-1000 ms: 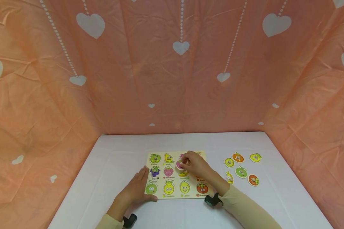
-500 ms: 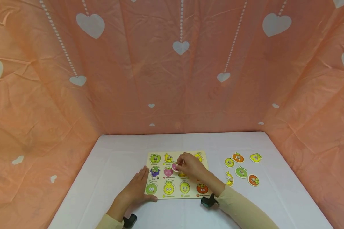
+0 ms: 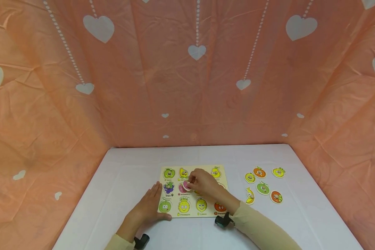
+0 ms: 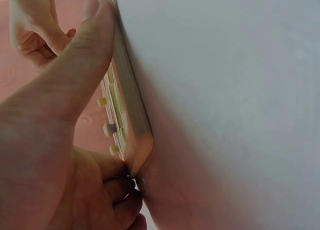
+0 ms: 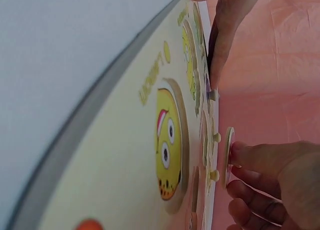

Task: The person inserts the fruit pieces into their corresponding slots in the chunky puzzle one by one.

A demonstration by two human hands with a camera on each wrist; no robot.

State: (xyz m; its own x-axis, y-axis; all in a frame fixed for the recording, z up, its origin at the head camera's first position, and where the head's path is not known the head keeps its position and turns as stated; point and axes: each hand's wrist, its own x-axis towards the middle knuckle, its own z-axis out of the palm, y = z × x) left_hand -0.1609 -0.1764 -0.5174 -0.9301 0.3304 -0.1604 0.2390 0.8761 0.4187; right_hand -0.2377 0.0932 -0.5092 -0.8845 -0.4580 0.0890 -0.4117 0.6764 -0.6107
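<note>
Soft, even light fills the head view, the orange curtain (image 3: 150, 86) dimmer at the back. Both wrist views look duller; in the left, the puzzle board (image 4: 131, 105) throws a blurred shadow on the white tabletop (image 4: 240, 90).

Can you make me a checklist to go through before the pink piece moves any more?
1. Right grip is pinching the pink piece: ok.
2. Left grip is on the board to steady it, along its left side and near corner: ok.
3. Pink piece is lined up over the strawberry spot: not ok; from the head view it sits a bit to the right.
4. Pink piece is the strawberry: cannot tell, because fingers hide part of its picture.
5. Pink piece is off the board, free to shift: ok, the right wrist view shows a gap.
6. Six loose pieces are out of the way: ok, right of the board.
</note>
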